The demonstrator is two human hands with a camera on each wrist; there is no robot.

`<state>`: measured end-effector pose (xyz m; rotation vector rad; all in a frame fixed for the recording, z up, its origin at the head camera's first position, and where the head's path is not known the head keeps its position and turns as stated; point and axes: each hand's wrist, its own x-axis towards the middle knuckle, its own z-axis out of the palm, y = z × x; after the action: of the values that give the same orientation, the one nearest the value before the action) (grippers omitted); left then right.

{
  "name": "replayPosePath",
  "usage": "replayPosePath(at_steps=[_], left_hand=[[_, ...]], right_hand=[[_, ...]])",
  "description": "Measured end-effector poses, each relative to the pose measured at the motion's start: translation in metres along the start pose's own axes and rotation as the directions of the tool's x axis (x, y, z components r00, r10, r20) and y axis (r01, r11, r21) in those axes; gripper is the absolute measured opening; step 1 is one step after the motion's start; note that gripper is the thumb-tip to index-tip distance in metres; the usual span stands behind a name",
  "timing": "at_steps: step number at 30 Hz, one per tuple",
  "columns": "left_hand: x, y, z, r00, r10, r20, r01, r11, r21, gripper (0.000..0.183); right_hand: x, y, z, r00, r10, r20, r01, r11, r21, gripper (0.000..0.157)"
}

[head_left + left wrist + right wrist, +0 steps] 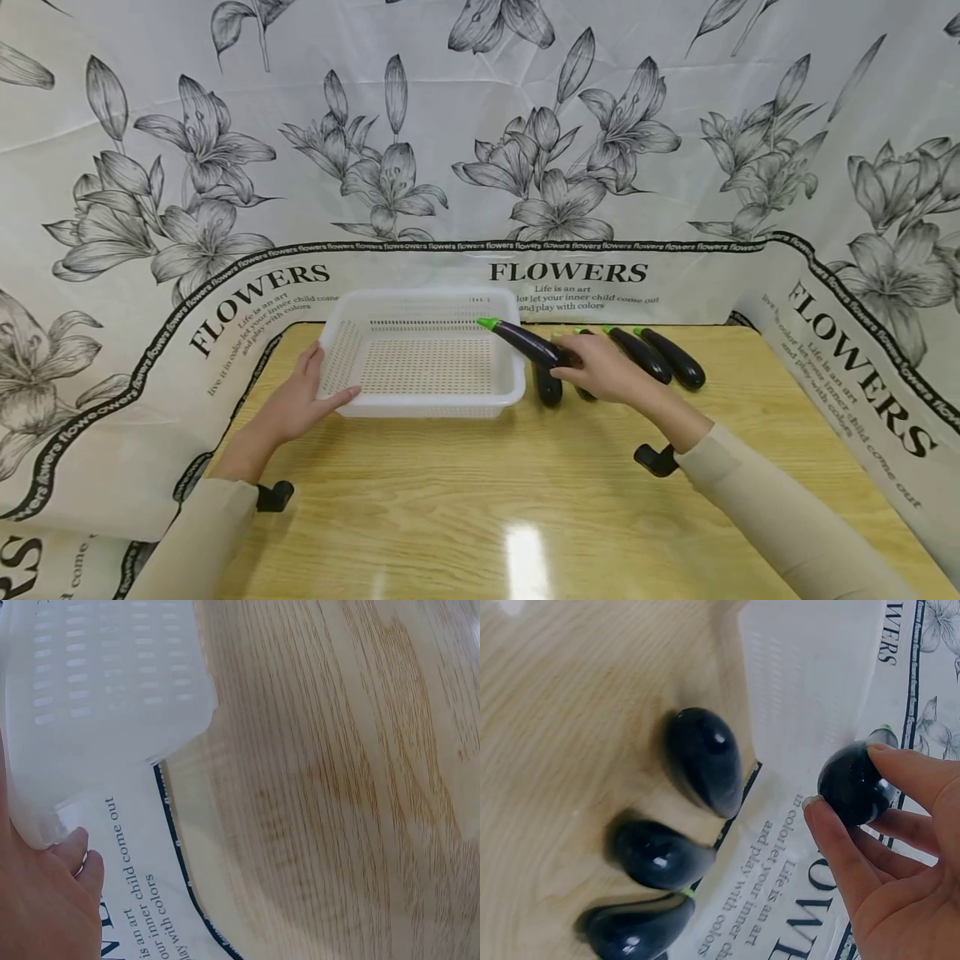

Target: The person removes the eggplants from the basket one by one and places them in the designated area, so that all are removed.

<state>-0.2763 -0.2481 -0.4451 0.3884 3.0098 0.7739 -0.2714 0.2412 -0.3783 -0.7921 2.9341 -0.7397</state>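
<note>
A white perforated plastic basket (423, 400) stands toward the back left of the table. My left hand (303, 396) grips its left end, with the thumb over the near rim and the fingers at the outer side; the left wrist view shows the fingers (71, 851) against the basket corner (112, 742). In my right hand (600, 367) is a dark purple eggplant (525, 343), held by its rounded end, its green stem pointing left over the basket's right rim. The right wrist view shows thumb and fingers round that eggplant (851, 784).
Several more eggplants lie on the wooden table (450, 492) right of the basket, among them one beside its right wall (548, 387) and one farthest right (672, 358). White flower-printed cloth (420, 275) rises behind the table and along both sides.
</note>
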Motion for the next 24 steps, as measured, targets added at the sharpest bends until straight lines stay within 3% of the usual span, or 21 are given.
replayPosePath(at_steps=[12,24], left_hand=[[0.000,0.002,-0.001,1.000,0.005,-0.011,-0.005,1.000,-0.009,0.114],[-0.001,0.001,0.000,1.000,0.011,-0.011,-0.011,1.000,-0.013,0.113]], right_hand=[[-0.044,0.035,-0.016,0.992,0.116,-0.041,-0.117,0.993,-0.010,0.053],[-0.085,0.079,-0.033,0.977,0.162,-0.141,-0.170,0.984,-0.051,0.052]])
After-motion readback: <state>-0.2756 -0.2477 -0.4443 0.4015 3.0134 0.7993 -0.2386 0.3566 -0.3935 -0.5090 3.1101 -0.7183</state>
